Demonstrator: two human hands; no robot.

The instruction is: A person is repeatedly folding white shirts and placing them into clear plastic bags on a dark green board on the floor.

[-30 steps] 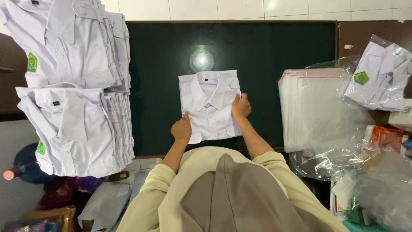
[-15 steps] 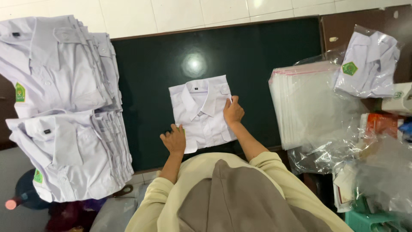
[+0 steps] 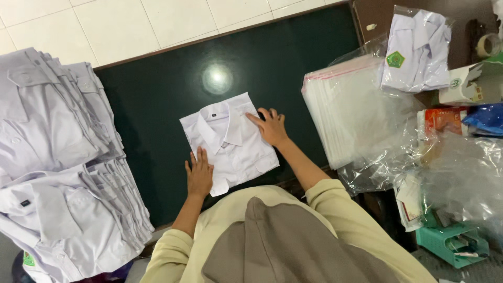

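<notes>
Bright, even light falls from above me, leaving one round glare spot on the dark worktop (image 3: 157, 99) near its far edge. Shadows stay faint and soft; the clear plastic bags (image 3: 367, 115) glint, and the view is sharp, bending slightly at the edges.

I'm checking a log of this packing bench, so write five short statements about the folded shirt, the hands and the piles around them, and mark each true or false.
1. Both hands lie flat on the folded white shirt: true; the left hand is at its near left edge, the right hand at its right edge.
2. The shirt lies on a red table: false; the table is dark green.
3. Piles of folded white shirts sit to the person's left: true.
4. The stack of clear plastic bags is to the left of the shirt: false; it is to the right.
5. The bagged shirt at upper right shows a green badge: true.
</notes>
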